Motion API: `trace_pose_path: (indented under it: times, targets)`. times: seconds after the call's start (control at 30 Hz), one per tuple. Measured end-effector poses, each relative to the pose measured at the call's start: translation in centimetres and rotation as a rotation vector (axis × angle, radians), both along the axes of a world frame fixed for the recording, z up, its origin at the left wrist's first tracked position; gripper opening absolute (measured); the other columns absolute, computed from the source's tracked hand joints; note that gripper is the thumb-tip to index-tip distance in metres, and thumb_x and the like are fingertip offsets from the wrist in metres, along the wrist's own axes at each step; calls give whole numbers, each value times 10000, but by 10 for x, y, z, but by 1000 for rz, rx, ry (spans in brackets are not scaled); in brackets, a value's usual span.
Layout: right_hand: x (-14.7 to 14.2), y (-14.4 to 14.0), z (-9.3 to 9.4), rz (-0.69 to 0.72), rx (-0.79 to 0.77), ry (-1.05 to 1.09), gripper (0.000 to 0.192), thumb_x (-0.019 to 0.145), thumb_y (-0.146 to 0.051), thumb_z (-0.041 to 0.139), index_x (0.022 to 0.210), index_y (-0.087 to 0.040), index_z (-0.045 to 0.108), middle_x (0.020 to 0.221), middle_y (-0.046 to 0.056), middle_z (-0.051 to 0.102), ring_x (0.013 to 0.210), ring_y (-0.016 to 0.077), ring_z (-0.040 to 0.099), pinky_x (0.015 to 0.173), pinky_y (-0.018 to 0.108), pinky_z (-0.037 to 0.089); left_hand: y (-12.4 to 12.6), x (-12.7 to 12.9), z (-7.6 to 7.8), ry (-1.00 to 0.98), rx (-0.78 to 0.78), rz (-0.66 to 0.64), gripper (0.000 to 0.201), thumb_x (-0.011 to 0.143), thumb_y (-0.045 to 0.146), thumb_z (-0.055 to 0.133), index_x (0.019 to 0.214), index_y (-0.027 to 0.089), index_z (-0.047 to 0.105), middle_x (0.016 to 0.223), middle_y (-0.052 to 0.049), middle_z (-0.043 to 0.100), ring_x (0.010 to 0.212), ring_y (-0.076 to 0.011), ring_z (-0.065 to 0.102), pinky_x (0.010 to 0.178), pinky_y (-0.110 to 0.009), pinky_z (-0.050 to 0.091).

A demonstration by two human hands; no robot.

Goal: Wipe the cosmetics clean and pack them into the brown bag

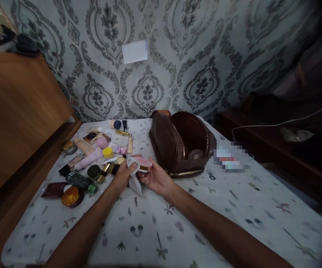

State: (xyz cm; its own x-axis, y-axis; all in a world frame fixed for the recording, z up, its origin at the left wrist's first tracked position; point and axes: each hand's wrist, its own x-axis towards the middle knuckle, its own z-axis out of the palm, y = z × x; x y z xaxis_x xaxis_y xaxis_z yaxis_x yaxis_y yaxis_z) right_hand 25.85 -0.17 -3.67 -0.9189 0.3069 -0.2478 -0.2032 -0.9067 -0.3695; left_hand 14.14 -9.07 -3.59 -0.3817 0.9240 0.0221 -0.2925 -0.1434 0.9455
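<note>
Pink round case is held between the left hand and the right hand, just beside a brown bag. Biggest of all is the gray wall, with curly shapes on it. Next comes the white cloth, with little pictures all over it. Big wooden furniture stands on the left. The brown bag sits on the cloth with its top wide open. The right hand pinches the right edge of the case, with some fingers under it. The left hand is pressed together on a thin white sheet, which touches the left side of the case and hides some fingertips. Left of the hands lie lots of small things: a dark bottle, a long pale pink tube, a jar with an orange lid, a pink ball and a little yellow lid.
</note>
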Motion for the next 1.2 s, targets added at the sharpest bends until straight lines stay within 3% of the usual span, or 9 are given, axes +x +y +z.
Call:
trace_pose_path:
  times: [0.13,0.23,0.47,0.57,0.67,0.73,0.83,1.03,1.2]
  targets:
    - [-4,-1,-8,-37,49,4,273,929,-438,616,906,-167,592,682,2,666,562,113,630,528,202,512,1,-2,3,116,1,150,620,666,491,815,1178,186,642,938,-44,712,843,-187,661,765,-278,511]
    - [-3,-2,-11,-59,52,4,196,902,-344,674,895,-159,608,694,2,672,639,123,669,594,204,536,1,-2,5,187,0,248,563,655,439,830,1132,198,653,895,-12,684,802,-157,621,755,-253,488]
    - [1,-3,-6,-35,29,-2,111,940,-230,594,932,-134,647,802,39,725,640,116,659,555,201,526,2,-3,-2,158,-32,397,411,816,563,658,1024,209,664,920,-20,673,898,-188,622,829,-283,485]
    - [1,-4,-3,-13,3,-3,141,962,-237,548,936,-139,647,779,36,719,622,122,651,504,202,503,4,-4,-4,98,-50,385,475,834,614,612,1059,198,651,956,-39,692,944,-208,643,849,-308,496]
    - [2,-5,-1,-35,-10,18,127,950,-238,574,1054,-199,636,817,1,727,587,120,638,468,203,482,4,-3,-2,48,-63,238,588,810,690,587,1087,178,669,925,-77,714,904,-233,673,800,-334,526]
    - [1,-5,0,-83,-20,17,177,939,-247,607,1116,-243,615,874,-13,739,597,118,646,452,195,471,2,-2,2,37,-53,134,631,756,700,643,1089,166,683,893,-88,722,855,-240,683,767,-342,538]
    - [-1,-4,-1,-104,-27,-18,117,932,-272,635,1025,-202,624,794,-8,733,596,118,654,450,186,478,-1,-1,7,54,-10,72,636,675,630,764,1103,167,684,893,-66,719,806,-207,671,752,-312,532]
    - [-1,-8,-4,-77,38,-9,164,868,-260,719,956,-142,648,777,20,740,640,136,686,550,227,561,-1,-2,4,125,32,236,462,701,491,806,1039,197,690,829,17,653,726,-114,577,683,-212,464]
    - [0,-11,-8,-90,58,-12,122,831,-183,746,916,-139,671,814,31,756,674,151,701,567,249,577,4,-3,-4,101,27,368,393,783,556,711,959,205,681,862,16,657,818,-134,594,788,-235,462]
